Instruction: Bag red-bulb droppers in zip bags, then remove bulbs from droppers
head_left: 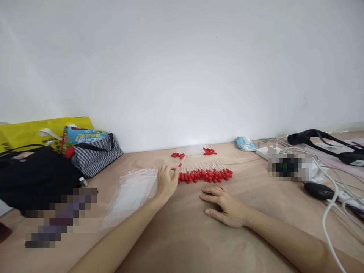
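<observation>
My left hand (pixel 167 182) is closed in a pinch, with a small red piece (pixel 179 165) at its thumb and fingertip. Just right of it lies a row of thin pale sticks with rounded red ends (pixel 209 175), the red ends pointing toward me. My right hand (pixel 224 206) rests on the table in front of that row, fingers apart and holding nothing. Behind the row are two small groups of red pieces, one on the left (pixel 178 155) and one on the right (pixel 209 151). Clear plastic bags (pixel 132 191) lie flat beside my left hand.
On the left stand a black bag (pixel 40 178), a striped bag (pixel 98 155) and a yellow bag (pixel 28 131), with a small bottle (pixel 83 182) nearby. A blue mask (pixel 245 143), white cables (pixel 327 220), a black mouse (pixel 318 190) and a black headset strap (pixel 321 142) occupy the right.
</observation>
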Demonstrator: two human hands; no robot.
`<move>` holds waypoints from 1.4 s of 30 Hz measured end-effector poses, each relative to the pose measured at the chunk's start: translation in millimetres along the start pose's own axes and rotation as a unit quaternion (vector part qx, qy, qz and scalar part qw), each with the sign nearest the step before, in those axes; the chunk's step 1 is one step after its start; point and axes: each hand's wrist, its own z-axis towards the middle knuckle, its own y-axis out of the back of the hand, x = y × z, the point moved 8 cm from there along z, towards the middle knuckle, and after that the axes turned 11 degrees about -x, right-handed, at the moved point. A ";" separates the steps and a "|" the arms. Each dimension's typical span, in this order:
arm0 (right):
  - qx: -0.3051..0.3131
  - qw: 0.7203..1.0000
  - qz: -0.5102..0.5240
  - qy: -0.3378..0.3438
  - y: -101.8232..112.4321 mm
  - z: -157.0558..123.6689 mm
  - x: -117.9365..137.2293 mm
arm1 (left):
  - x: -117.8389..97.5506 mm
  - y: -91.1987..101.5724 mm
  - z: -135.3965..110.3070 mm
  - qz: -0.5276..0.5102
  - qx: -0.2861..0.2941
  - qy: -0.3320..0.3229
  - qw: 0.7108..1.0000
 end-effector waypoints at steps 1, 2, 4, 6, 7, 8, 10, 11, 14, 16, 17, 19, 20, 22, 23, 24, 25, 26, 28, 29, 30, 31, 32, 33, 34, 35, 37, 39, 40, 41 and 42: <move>-0.026 1.000 -0.004 -0.003 2.6 0.0 -1.8 | 1.6 8.3 -3.1 -0.016 -0.010 0.005 1.000; -0.068 0.998 -0.011 -0.008 7.4 -0.1 -4.2 | 2.5 15.2 -7.6 -0.038 -0.009 0.007 0.999; -0.182 0.983 -0.034 -0.018 22.1 -2.0 -8.7 | 1.7 22.7 -19.8 -0.089 0.031 0.005 0.996; -0.273 0.960 -0.058 -0.012 33.7 -5.5 -8.3 | -1.6 21.9 -35.0 -0.121 0.106 0.001 0.987; -0.290 0.955 -0.066 -0.001 35.2 -5.6 -5.9 | -3.7 19.7 -42.4 -0.128 0.145 -0.001 0.981; -0.288 0.955 -0.072 0.014 33.9 -4.1 -2.3 | -6.0 17.4 -48.8 -0.130 0.176 -0.003 0.976; -0.251 0.963 -0.083 0.047 26.4 1.5 6.6 | -10.9 13.8 -56.9 -0.132 0.213 -0.014 0.968; -0.231 0.967 -0.088 0.059 22.2 4.5 10.5 | -13.5 12.6 -58.8 -0.133 0.221 -0.023 0.966; -0.191 0.975 -0.098 0.064 12.9 12.9 16.1 | -18.3 12.9 -58.3 -0.134 0.212 -0.051 0.967; -0.171 0.979 -0.092 0.055 7.8 18.0 15.5 | -18.3 15.2 -56.5 -0.132 0.195 -0.060 0.970; -0.160 0.982 -0.086 0.052 5.3 20.4 14.9 | -18.1 16.4 -55.9 -0.131 0.187 -0.064 0.971; -0.145 0.986 -0.073 0.047 0.9 24.7 13.1 | -18.4 18.3 -55.6 -0.131 0.179 -0.073 0.972; -0.142 0.987 -0.066 0.046 -0.7 26.5 12.3 | -18.7 18.8 -55.7 -0.130 0.175 -0.077 0.973; -0.151 0.986 -0.054 0.048 -1.9 28.8 11.7 | -21.0 19.0 -55.9 -0.130 0.171 -0.088 0.973; -0.160 0.984 -0.051 0.052 -1.7 29.3 11.9 | -23.3 18.5 -56.2 -0.134 0.170 -0.098 0.971; -0.170 0.983 -0.050 0.057 -1.3 29.3 12.3 | -26.6 17.5 -56.7 -0.142 0.171 -0.110 0.969; -0.179 0.981 -0.051 0.062 -0.9 29.0 13.0 | -30.4 16.1 -57.4 -0.152 0.173 -0.123 0.965; -0.185 0.979 -0.053 0.066 -0.6 28.5 13.7 | -34.4 14.0 -58.4 -0.163 0.176 -0.136 0.961; -0.193 0.977 -0.057 0.075 0.1 27.3 15.3 | -40.2 9.2 -59.6 -0.177 0.179 -0.153 0.956; -0.197 0.976 -0.056 0.080 0.9 26.7 16.2 | -41.7 6.9 -59.5 -0.180 0.176 -0.157 0.955; -0.201 0.974 -0.054 0.086 1.9 26.2 17.2 | -42.5 5.0 -59.2 -0.182 0.172 -0.159 0.955; -0.205 0.973 -0.052 0.093 2.7 25.7 18.1 | -42.8 3.5 -58.7 -0.183 0.168 -0.160 0.955; -0.206 0.972 -0.049 0.101 3.2 25.3 18.9 | -42.8 2.7 -58.2 -0.184 0.163 -0.161 0.956; -0.204 0.972 -0.047 0.108 3.1 25.1 19.5 | -42.7 2.5 -57.8 -0.184 0.159 -0.163 0.956; -0.199 0.972 -0.045 0.114 2.4 25.0 19.7 | -42.6 2.6 -57.6 -0.183 0.157 -0.166 0.956; -0.192 0.973 -0.042 0.118 1.4 25.0 19.5 | -42.7 3.2 -57.7 -0.183 0.156 -0.170 0.956; -0.178 0.976 -0.037 0.120 -0.7 24.9 18.5 | -43.4 5.6 -58.4 -0.182 0.156 -0.180 0.954; -0.170 0.978 -0.032 0.118 -1.9 24.5 17.9 | -44.3 8.1 -59.7 -0.177 0.158 -0.190 0.953; -0.169 0.978 -0.030 0.118 -2.1 24.2 18.1 | -44.6 9.0 -60.4 -0.174 0.160 -0.194 0.952; -0.168 0.978 -0.029 0.119 -2.1 23.9 18.6 | -44.8 9.7 -60.9 -0.171 0.160 -0.197 0.952; -0.169 0.978 -0.028 0.121 -1.9 23.6 19.3 | -45.0 10.3 -61.4 -0.169 0.161 -0.198 0.952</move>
